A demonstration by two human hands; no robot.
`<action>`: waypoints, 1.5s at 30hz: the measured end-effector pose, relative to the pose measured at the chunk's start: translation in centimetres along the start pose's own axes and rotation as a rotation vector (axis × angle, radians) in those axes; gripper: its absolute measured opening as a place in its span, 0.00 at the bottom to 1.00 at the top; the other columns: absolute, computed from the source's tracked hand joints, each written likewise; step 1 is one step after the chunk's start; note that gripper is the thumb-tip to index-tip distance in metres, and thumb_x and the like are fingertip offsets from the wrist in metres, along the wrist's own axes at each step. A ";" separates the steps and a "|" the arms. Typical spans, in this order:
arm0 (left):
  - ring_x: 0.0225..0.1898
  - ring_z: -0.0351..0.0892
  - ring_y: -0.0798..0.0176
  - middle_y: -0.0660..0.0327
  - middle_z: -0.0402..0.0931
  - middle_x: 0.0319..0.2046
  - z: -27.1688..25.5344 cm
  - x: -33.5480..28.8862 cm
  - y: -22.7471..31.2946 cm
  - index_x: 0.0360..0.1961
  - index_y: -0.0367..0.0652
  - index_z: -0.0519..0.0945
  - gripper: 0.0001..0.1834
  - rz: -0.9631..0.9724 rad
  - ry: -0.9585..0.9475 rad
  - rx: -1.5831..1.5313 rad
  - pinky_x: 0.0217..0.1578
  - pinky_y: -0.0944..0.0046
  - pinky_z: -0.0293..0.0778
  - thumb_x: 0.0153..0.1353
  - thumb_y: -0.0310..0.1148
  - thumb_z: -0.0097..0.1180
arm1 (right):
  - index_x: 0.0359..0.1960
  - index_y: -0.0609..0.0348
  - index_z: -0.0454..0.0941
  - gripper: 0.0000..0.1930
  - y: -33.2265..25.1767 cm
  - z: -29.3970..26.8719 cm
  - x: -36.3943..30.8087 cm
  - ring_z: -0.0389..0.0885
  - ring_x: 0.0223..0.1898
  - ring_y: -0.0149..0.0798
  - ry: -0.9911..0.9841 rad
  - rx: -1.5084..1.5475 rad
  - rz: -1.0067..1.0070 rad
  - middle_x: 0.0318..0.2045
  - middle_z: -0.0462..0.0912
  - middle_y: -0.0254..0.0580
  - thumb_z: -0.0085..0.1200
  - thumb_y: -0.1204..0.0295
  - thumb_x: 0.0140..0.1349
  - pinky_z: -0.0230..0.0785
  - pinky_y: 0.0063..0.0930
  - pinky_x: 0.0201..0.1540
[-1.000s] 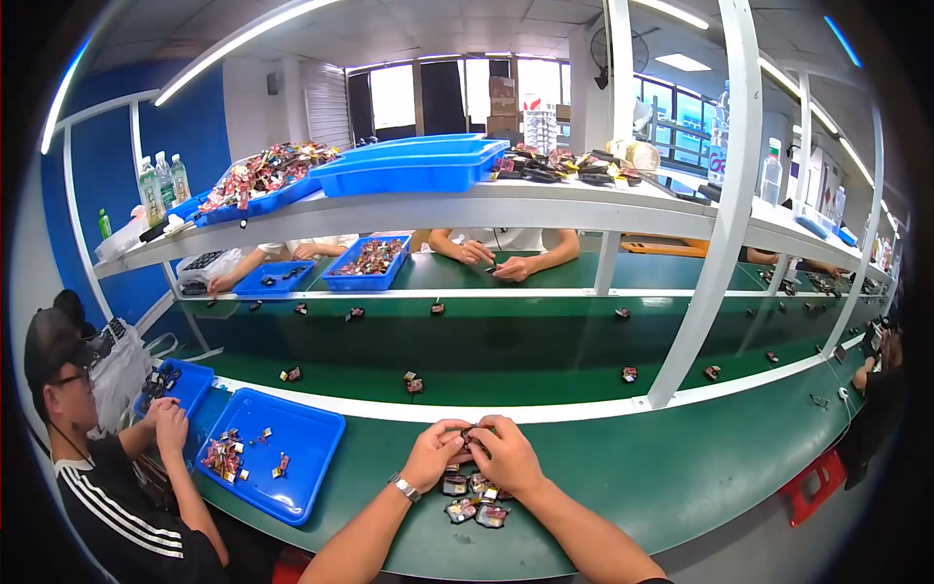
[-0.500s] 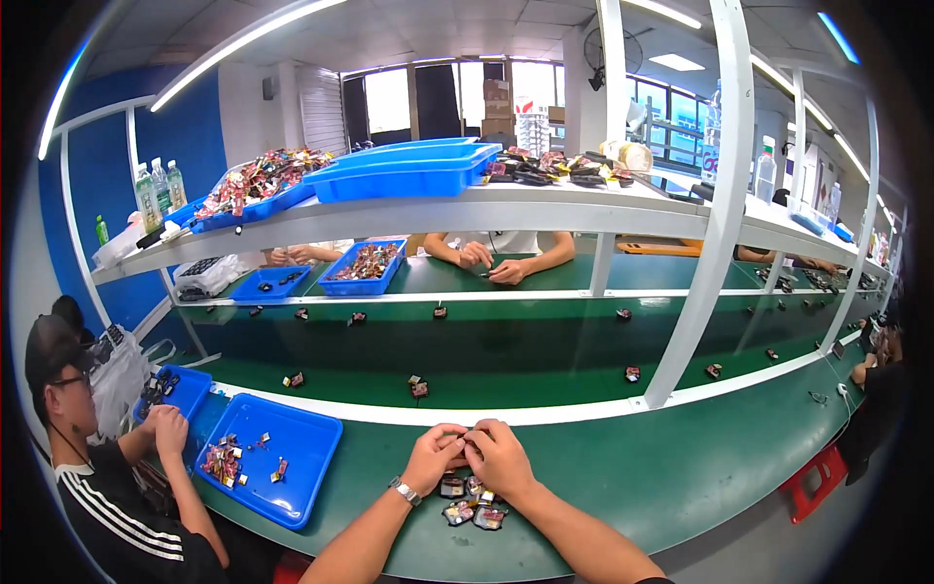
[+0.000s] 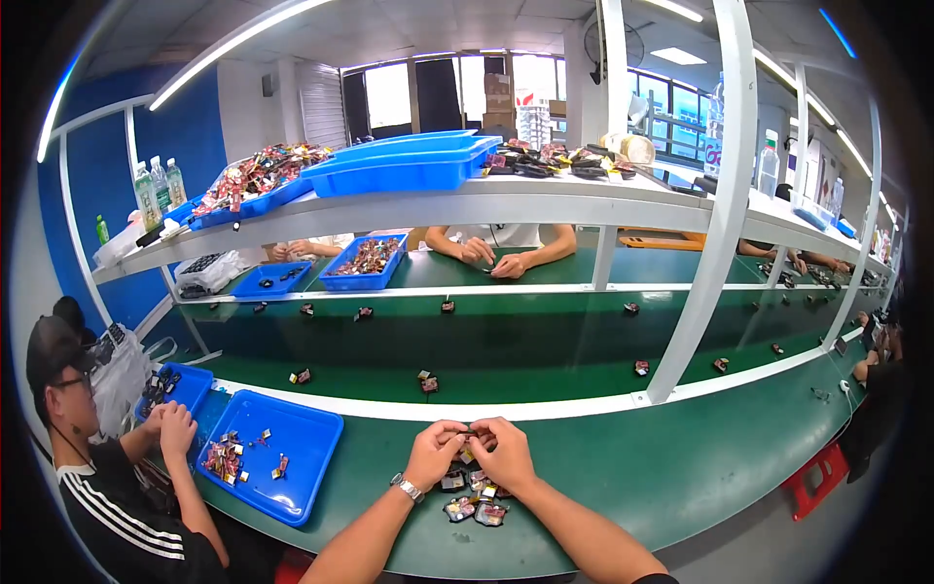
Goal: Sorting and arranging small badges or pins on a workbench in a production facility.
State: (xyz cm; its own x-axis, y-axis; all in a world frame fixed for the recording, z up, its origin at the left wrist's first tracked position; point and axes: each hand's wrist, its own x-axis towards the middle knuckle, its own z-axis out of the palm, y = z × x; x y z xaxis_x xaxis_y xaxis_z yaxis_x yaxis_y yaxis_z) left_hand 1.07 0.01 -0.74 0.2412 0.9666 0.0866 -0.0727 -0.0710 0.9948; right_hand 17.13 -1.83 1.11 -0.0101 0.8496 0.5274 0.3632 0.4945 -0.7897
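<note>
My left hand [image 3: 434, 457], with a watch at the wrist, and my right hand [image 3: 504, 457] meet over the green worktop. A small black part [image 3: 468, 434] is pinched between the fingertips of both; my fingers cover most of it. Just below my hands lies a small pile of black electronic assemblies [image 3: 488, 513] with red, silver and yellowish pieces on them. Part of the pile is hidden beneath the hands.
A blue tray [image 3: 326, 457] with loose red-and-white components stands left, beside a seated co-worker [image 3: 107, 477]. Spaced assemblies lie on the green conveyor belt [image 3: 525, 375] beyond a white rail. A white upright post [image 3: 715, 224] and a loaded shelf [image 3: 438, 216] rise ahead.
My hands have opened slightly apart at the fingertips, so more of the black part shows. The assemblies on the belt have shifted a little to the right.
</note>
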 end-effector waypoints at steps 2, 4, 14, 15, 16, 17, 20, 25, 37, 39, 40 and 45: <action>0.38 0.80 0.71 0.60 0.81 0.39 0.0 -0.1 0.1 0.47 0.36 0.74 0.10 0.006 -0.020 -0.042 0.37 0.71 0.78 0.66 0.25 0.52 | 0.37 0.66 0.79 0.08 0.1 0.0 0.0 0.82 0.30 0.34 0.007 0.012 0.039 0.33 0.81 0.44 0.59 0.79 0.55 0.77 0.24 0.33; 0.40 0.79 0.70 0.60 0.80 0.41 0.0 -0.1 0.4 0.49 0.36 0.74 0.11 0.015 -0.051 -0.069 0.38 0.70 0.78 0.65 0.23 0.52 | 0.36 0.65 0.79 0.08 0.0 -0.1 0.0 0.82 0.30 0.34 0.031 0.022 0.027 0.34 0.80 0.44 0.59 0.79 0.54 0.77 0.24 0.33; 0.49 0.78 0.67 0.58 0.77 0.49 -0.3 -0.2 0.6 0.55 0.36 0.71 0.16 -0.050 -0.101 -0.200 0.46 0.67 0.79 0.65 0.20 0.48 | 0.33 0.57 0.81 0.06 -0.4 -0.7 0.2 0.83 0.33 0.41 0.020 -0.245 -0.267 0.37 0.79 0.40 0.63 0.76 0.52 0.77 0.33 0.36; 0.49 0.78 0.67 0.58 0.77 0.49 -0.2 -0.2 0.6 0.55 0.36 0.71 0.16 -0.050 -0.102 -0.201 0.46 0.67 0.79 0.65 0.20 0.48 | 0.33 0.57 0.81 0.06 -0.4 -0.7 0.2 0.83 0.33 0.41 0.020 -0.247 -0.267 0.37 0.79 0.40 0.63 0.76 0.52 0.77 0.33 0.36; 0.49 0.78 0.66 0.57 0.77 0.49 -0.1 -0.2 0.6 0.55 0.36 0.71 0.16 -0.050 -0.103 -0.216 0.47 0.67 0.79 0.65 0.20 0.47 | 0.32 0.57 0.81 0.06 -0.3 -0.7 0.2 0.83 0.33 0.42 0.034 -0.256 -0.265 0.37 0.79 0.40 0.63 0.75 0.52 0.77 0.33 0.36; 0.49 0.78 0.66 0.57 0.77 0.48 0.0 -0.2 0.6 0.54 0.36 0.70 0.16 -0.050 -0.103 -0.232 0.48 0.66 0.79 0.66 0.20 0.47 | 0.32 0.57 0.81 0.07 -0.3 -0.6 0.2 0.82 0.33 0.42 0.048 -0.265 -0.263 0.36 0.80 0.40 0.64 0.75 0.51 0.77 0.33 0.36; 0.49 0.78 0.65 0.56 0.77 0.48 0.5 0.0 0.5 0.53 0.35 0.70 0.15 -0.050 -0.092 -0.235 0.48 0.66 0.79 0.66 0.19 0.47 | 0.32 0.57 0.81 0.07 -0.1 -0.4 0.1 0.82 0.33 0.43 0.069 -0.310 -0.241 0.36 0.79 0.40 0.64 0.75 0.51 0.76 0.33 0.35; 0.46 0.80 0.63 0.55 0.78 0.46 0.0 0.1 0.0 0.50 0.35 0.70 0.12 -0.065 -0.038 -0.231 0.46 0.63 0.81 0.66 0.21 0.48 | 0.33 0.58 0.81 0.07 -0.3 0.3 0.0 0.82 0.32 0.43 0.081 -0.301 -0.259 0.35 0.79 0.41 0.63 0.76 0.51 0.76 0.34 0.35; 0.35 0.79 0.73 0.59 0.81 0.38 0.1 0.0 0.1 0.47 0.37 0.74 0.09 -0.027 -0.001 -0.009 0.33 0.74 0.76 0.65 0.25 0.52 | 0.37 0.64 0.79 0.08 0.5 -0.1 0.0 0.82 0.30 0.32 -0.013 0.051 0.053 0.31 0.82 0.43 0.61 0.77 0.55 0.76 0.24 0.35; 0.36 0.79 0.72 0.58 0.81 0.39 -0.2 -0.1 0.0 0.47 0.36 0.74 0.10 -0.028 -0.018 0.019 0.34 0.73 0.77 0.65 0.25 0.52 | 0.37 0.65 0.79 0.09 0.8 0.0 0.4 0.82 0.30 0.31 -0.042 0.103 0.107 0.30 0.82 0.42 0.61 0.77 0.54 0.76 0.23 0.35; 0.38 0.80 0.70 0.58 0.81 0.39 0.4 0.2 -0.1 0.47 0.35 0.74 0.10 0.080 0.038 -0.033 0.37 0.70 0.78 0.65 0.25 0.51 | 0.37 0.65 0.79 0.09 1.8 -0.1 1.0 0.82 0.30 0.30 -0.001 0.119 0.148 0.30 0.83 0.42 0.62 0.77 0.54 0.75 0.23 0.34; 0.42 0.82 0.61 0.51 0.81 0.43 -2.6 1.2 -0.5 0.47 0.34 0.73 0.11 0.211 0.269 0.078 0.39 0.66 0.79 0.65 0.23 0.49 | 0.33 0.65 0.81 0.09 7.0 -3.5 8.7 0.84 0.31 0.33 0.249 -0.049 0.296 0.29 0.85 0.44 0.64 0.75 0.52 0.76 0.26 0.38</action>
State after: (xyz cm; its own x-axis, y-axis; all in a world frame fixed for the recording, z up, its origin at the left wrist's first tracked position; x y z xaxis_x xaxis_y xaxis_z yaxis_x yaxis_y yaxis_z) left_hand -1.13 1.89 -1.25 -0.0353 0.9582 0.2841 -0.0174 -0.2848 0.9584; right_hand 22.84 8.40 1.22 0.3263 0.8807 0.3435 0.3602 0.2202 -0.9065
